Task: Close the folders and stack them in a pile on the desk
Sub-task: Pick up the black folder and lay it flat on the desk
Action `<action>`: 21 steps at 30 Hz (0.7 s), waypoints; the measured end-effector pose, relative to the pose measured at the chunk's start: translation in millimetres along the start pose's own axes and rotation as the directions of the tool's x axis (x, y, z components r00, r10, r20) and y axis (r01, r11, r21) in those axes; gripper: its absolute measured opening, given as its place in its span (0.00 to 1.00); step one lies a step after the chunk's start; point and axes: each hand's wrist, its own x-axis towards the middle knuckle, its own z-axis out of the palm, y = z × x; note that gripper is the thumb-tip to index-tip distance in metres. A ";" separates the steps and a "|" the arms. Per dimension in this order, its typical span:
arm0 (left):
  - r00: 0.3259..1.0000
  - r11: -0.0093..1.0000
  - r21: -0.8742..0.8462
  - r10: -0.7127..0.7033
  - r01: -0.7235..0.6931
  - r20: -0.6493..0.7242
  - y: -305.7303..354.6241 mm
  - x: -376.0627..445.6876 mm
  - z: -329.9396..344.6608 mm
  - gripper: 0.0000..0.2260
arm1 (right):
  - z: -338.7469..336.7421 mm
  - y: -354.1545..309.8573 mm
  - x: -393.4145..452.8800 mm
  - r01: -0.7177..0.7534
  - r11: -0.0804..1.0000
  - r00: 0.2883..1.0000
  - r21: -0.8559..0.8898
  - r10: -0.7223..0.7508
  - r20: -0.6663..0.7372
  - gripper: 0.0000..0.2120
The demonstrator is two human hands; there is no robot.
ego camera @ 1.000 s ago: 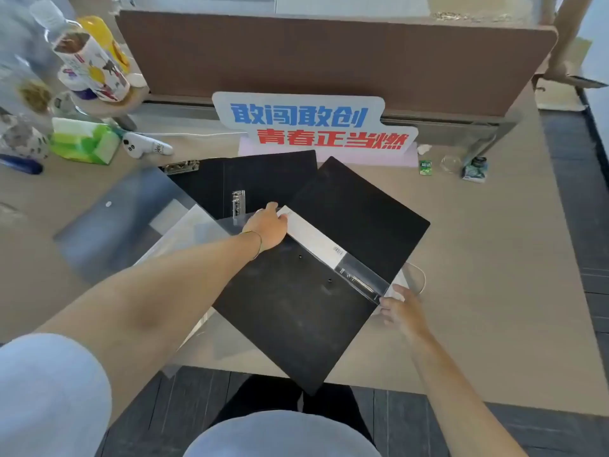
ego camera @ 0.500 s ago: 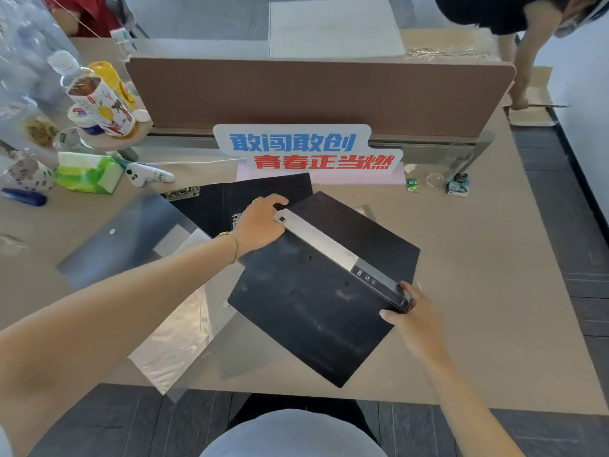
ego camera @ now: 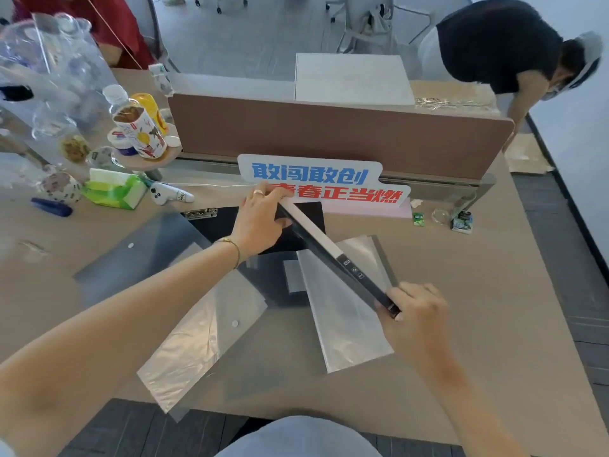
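Observation:
A closed black folder (ego camera: 333, 255) with a white spine label is held edge-on above the desk, running diagonally. My left hand (ego camera: 260, 219) grips its far end and my right hand (ego camera: 417, 311) grips its near end. Below it lie a clear plastic sleeve folder (ego camera: 342, 311), a translucent snap-button folder (ego camera: 201, 328), a grey translucent envelope folder (ego camera: 138, 258) and an open black clip folder (ego camera: 217, 222), partly hidden by my left hand.
A blue-and-red lettered sign (ego camera: 323, 183) stands behind the folders against a brown divider (ego camera: 339, 140). Bottles, a cup (ego camera: 141, 130), a tissue pack (ego camera: 113, 189) and a white remote (ego camera: 169, 194) crowd the left. Small items (ego camera: 461, 221) lie at the right. Another person (ego camera: 514, 51) bends at the far right.
The black folder was shut flat on the desk, then lifted by both hands and tipped onto its edge. This uncovered the clear sleeve folder beneath. The camera tilted upward.

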 end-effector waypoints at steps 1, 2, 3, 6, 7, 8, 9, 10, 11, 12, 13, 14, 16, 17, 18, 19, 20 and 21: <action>0.998 0.995 -0.084 -0.054 0.053 -0.011 1.4 -6.0 0.9 0.29 | -0.2 -8.9 4.2 0.048 0.999 0.999 0.013 -0.047 -0.016 0.12; 0.990 0.971 -0.198 -0.138 0.133 -0.012 2.3 -12.5 3.8 0.31 | 0.6 -17.6 8.3 0.086 0.996 0.996 0.017 -0.086 -0.029 0.11; 0.971 0.917 -0.328 -0.238 0.227 0.007 4.8 -18.9 6.4 0.32 | 1.8 -26.2 13.0 0.121 0.992 0.992 0.021 -0.120 -0.038 0.10; 0.825 0.517 -0.679 -0.509 0.521 0.245 15.2 -29.9 12.5 0.33 | 10.0 -48.6 24.2 0.210 0.976 0.977 0.052 -0.208 -0.038 0.07; 0.783 0.417 -0.711 -0.541 0.566 0.306 18.2 -30.7 13.0 0.35 | 12.7 -55.7 25.0 0.242 0.968 0.970 0.063 -0.240 -0.037 0.07; 0.763 0.377 -0.721 -0.561 0.581 0.322 19.8 -30.6 13.1 0.38 | 15.6 -62.2 24.5 0.269 0.960 0.963 0.082 -0.266 -0.040 0.06; 0.752 0.369 -0.721 -0.578 0.587 0.316 19.0 -30.1 13.9 0.42 | 17.9 -68.0 23.4 0.291 0.951 0.957 0.107 -0.288 -0.043 0.07; 0.738 0.371 -0.708 -0.599 0.601 0.312 17.1 -30.4 15.1 0.45 | 19.4 -72.6 21.9 0.307 0.943 0.952 0.130 -0.303 -0.045 0.08; 0.712 0.359 -0.690 -0.624 0.628 0.323 15.1 -32.3 15.7 0.46 | 21.4 -75.4 20.3 0.316 0.938 0.949 0.144 -0.314 -0.040 0.08; 0.674 0.319 -0.674 -0.646 0.666 0.359 12.3 -35.3 16.2 0.46 | 23.8 -76.4 18.5 0.320 0.937 0.947 0.143 -0.319 -0.027 0.07; 0.633 0.259 -0.666 -0.658 0.700 0.409 9.5 -38.8 16.9 0.44 | 27.1 -75.6 17.4 0.318 0.939 0.947 0.133 -0.320 -0.009 0.08; 0.602 0.204 -0.663 -0.658 0.721 0.453 4.7 -42.2 19.2 0.41 | 30.4 -74.3 16.5 0.317 0.940 0.947 0.125 -0.322 0.014 0.09; 0.602 0.176 -0.679 -0.651 0.713 0.463 -3.0 -48.6 24.8 0.39 | 36.0 -69.3 13.7 0.347 0.925 0.929 0.155 -0.361 0.080 0.10; 0.615 0.197 -0.686 -0.653 0.701 0.441 -6.1 -51.1 26.4 0.39 | 37.5 -68.1 10.7 0.369 0.908 0.909 0.197 -0.397 0.130 0.11; 0.635 0.225 -0.692 -0.651 0.685 0.417 -7.9 -53.3 27.0 0.40 | 36.8 -66.6 8.0 0.368 0.898 0.887 0.240 -0.417 0.199 0.15; 0.663 0.260 -0.700 -0.637 0.666 0.394 -9.8 -54.9 28.3 0.42 | 35.7 -63.9 5.3 0.350 0.893 0.864 0.285 -0.425 0.271 0.20; 0.696 0.296 -0.708 -0.613 0.641 0.373 -12.5 -56.6 29.7 0.42 | 33.8 -61.0 3.0 0.308 0.895 0.845 0.324 -0.413 0.339 0.23; 0.728 0.329 -0.716 -0.584 0.616 0.359 -15.6 -58.1 30.5 0.43 | 31.8 -56.8 2.5 0.246 0.906 0.845 0.344 -0.375 0.382 0.22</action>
